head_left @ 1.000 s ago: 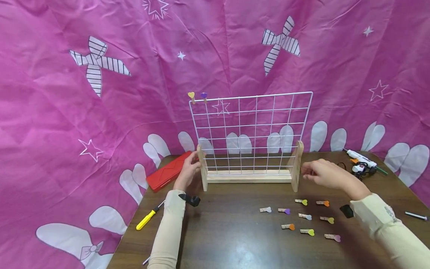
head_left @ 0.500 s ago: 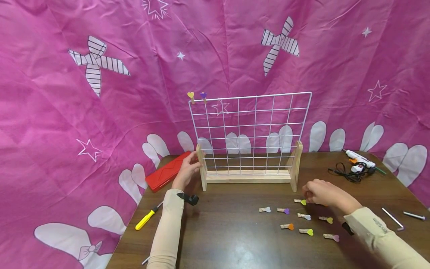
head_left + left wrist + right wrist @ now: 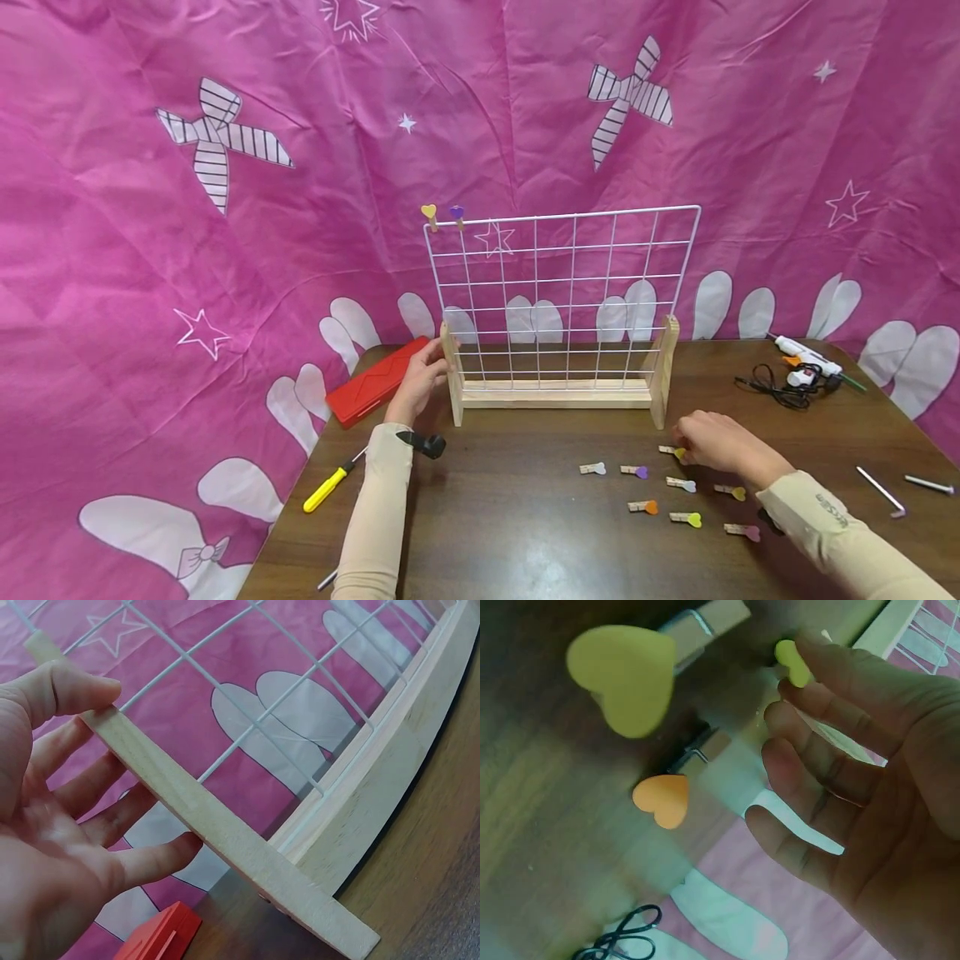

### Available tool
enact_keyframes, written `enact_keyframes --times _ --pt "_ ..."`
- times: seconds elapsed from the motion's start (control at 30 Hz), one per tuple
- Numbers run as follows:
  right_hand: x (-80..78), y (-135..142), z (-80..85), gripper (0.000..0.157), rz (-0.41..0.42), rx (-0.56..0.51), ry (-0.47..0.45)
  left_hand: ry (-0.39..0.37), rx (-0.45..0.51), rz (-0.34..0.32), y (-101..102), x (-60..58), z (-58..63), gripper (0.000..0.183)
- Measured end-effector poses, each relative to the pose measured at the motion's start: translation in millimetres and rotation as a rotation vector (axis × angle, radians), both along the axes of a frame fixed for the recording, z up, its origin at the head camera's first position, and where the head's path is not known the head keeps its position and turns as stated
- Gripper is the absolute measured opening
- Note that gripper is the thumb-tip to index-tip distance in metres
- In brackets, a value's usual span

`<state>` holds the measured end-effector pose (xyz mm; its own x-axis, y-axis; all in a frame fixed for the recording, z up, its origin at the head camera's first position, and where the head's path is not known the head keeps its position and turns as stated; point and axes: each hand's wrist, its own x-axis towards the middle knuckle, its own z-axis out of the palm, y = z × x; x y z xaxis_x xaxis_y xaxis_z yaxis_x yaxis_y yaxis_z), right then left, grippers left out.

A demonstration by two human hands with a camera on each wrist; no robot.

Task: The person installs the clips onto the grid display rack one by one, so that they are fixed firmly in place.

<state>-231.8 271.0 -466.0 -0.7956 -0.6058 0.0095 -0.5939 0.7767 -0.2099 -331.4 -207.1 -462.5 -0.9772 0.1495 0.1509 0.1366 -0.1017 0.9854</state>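
A white wire grid (image 3: 554, 275) stands in a wooden stand (image 3: 555, 400). My left hand (image 3: 422, 379) holds the stand's left post (image 3: 187, 799), thumb on its near face and fingers behind. My right hand (image 3: 723, 446) is low over the table, right of the stand. Its thumb and index finger pinch a small wooden clothespin with a yellow-green heart (image 3: 793, 664). An orange-heart clothespin (image 3: 662, 801) and a yellow-heart clothespin (image 3: 622, 679) lie near that hand; the orange one is hidden from the head view. A yellow-heart (image 3: 429, 212) and a purple-heart clothespin (image 3: 457, 214) sit on the grid's top left.
Several heart clothespins, including a white one (image 3: 592, 468) and a pink one (image 3: 742, 531), lie on the table (image 3: 510, 517). A red case (image 3: 378, 383) and yellow screwdriver (image 3: 324, 490) are left; a glue gun (image 3: 808, 356), cable (image 3: 780, 390) and hex key (image 3: 881, 492) are right.
My right hand has moved down and slightly forward of the glue gun's cable to the yellow-green clothespin, and its fingers have closed on it. My left hand stays on the post.
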Motion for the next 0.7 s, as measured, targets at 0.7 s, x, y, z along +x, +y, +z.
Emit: enact_keyframes --times 0.7 --pt "-3.4 0.3 -1.4 0.02 -0.059 -0.123 -0.056 0.011 0.028 -0.003 2.5 0.8 -0.3 0.052"
